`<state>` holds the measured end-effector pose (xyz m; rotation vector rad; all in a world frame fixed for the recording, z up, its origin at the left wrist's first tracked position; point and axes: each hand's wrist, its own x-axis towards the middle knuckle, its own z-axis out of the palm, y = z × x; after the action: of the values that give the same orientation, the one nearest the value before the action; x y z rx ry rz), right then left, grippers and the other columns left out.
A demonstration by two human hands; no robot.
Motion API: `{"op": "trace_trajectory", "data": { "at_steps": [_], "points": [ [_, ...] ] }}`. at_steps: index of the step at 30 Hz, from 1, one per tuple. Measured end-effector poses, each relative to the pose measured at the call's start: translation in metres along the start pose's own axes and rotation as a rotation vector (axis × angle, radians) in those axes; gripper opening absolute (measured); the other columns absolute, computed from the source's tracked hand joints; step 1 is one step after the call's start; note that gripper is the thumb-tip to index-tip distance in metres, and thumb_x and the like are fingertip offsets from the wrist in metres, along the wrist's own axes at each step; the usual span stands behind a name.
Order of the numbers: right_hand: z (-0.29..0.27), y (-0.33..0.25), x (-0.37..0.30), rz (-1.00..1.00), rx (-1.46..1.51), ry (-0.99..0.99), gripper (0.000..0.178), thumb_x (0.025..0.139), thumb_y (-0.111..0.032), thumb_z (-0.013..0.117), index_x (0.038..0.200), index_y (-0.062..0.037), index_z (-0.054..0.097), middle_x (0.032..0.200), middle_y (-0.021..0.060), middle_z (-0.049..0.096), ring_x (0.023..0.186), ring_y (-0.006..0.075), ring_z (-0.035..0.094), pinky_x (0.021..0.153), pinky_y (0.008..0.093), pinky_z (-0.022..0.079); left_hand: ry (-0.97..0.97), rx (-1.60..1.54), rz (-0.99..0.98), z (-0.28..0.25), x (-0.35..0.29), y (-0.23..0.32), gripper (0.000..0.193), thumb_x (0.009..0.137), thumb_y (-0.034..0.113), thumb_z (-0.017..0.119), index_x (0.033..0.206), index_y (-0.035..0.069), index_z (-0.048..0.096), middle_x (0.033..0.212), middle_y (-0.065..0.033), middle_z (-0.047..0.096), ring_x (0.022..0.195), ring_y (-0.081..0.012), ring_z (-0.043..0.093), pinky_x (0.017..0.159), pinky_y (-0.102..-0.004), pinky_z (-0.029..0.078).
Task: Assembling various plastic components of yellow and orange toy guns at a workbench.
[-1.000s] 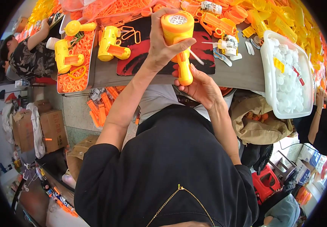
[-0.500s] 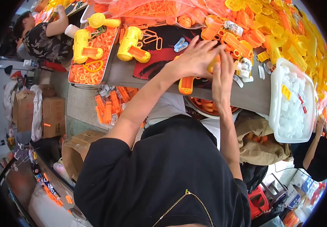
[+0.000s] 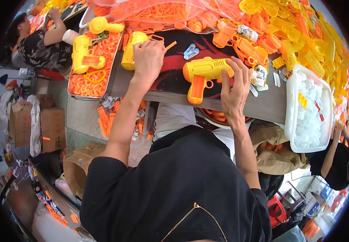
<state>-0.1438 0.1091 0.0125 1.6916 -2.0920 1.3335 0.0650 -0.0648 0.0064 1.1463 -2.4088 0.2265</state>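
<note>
On the dark red-and-black mat [image 3: 174,86] lies a yellow toy gun [image 3: 208,69] with an orange handle, its muzzle pointing right. My right hand [image 3: 237,86] grips that muzzle end between thumb and fingers. Farther left, my left hand [image 3: 149,60] reaches down with curled fingers beside a second yellow toy gun [image 3: 130,50], hiding its handle. A thin orange loop piece [image 3: 170,45] sticks out from the left hand's fingertips. Small blue-and-white stickers [image 3: 191,51] rest on the mat between the hands.
At left, a tray [image 3: 106,86] of orange rings carries another yellow gun [image 3: 83,54]. Orange and yellow parts [image 3: 303,38] heap up behind and to the right. A white bin [image 3: 291,133] of translucent pieces stands at the right table edge. Other people [image 3: 41,48] work nearby.
My hands have come apart, uncovering the yellow toy gun on the mat. The left hand has moved left to the second gun and loop pieces; the right hand stays at the muzzle.
</note>
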Motion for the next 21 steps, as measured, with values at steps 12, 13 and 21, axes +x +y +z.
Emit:
{"op": "trace_trajectory", "data": {
  "at_steps": [12,13,21],
  "points": [
    [0.019,-0.005,0.049,0.183,0.461,-0.454,0.015,0.091,-0.013,0.071,0.097,0.0001,0.071,0.075,0.0075,0.069,0.067,0.0095,0.062,0.063,0.0259,0.050,-0.197,-1.029,-0.049,-0.022,-0.011,0.050,0.023,0.099,0.011,0.057,0.118,0.001,0.065,0.110,-0.0139,0.067,0.105,-0.0280,0.064,0.091,-0.0361,0.050],
    [0.026,0.000,0.046,0.123,0.404,-0.435,0.016,0.090,-0.015,0.071,0.097,-0.0008,0.071,0.075,0.0072,0.068,0.067,0.0103,0.061,0.064,0.0268,0.049,-0.177,-1.089,-0.078,-0.017,-0.016,0.052,0.025,0.100,0.011,0.055,0.121,0.001,0.064,0.115,-0.0152,0.065,0.108,-0.0280,0.064,0.093,-0.0360,0.049],
    [0.033,-0.010,0.031,-0.003,0.134,-0.354,0.016,0.089,-0.023,0.072,0.092,-0.0075,0.070,0.072,0.0030,0.056,0.072,0.0190,0.053,0.087,0.0366,0.036,-0.249,-1.243,-0.357,0.012,-0.045,0.071,0.038,0.096,0.020,0.066,0.129,0.001,0.062,0.119,-0.0179,0.065,0.108,-0.0273,0.065,0.094,-0.0345,0.049]
  ]
}}
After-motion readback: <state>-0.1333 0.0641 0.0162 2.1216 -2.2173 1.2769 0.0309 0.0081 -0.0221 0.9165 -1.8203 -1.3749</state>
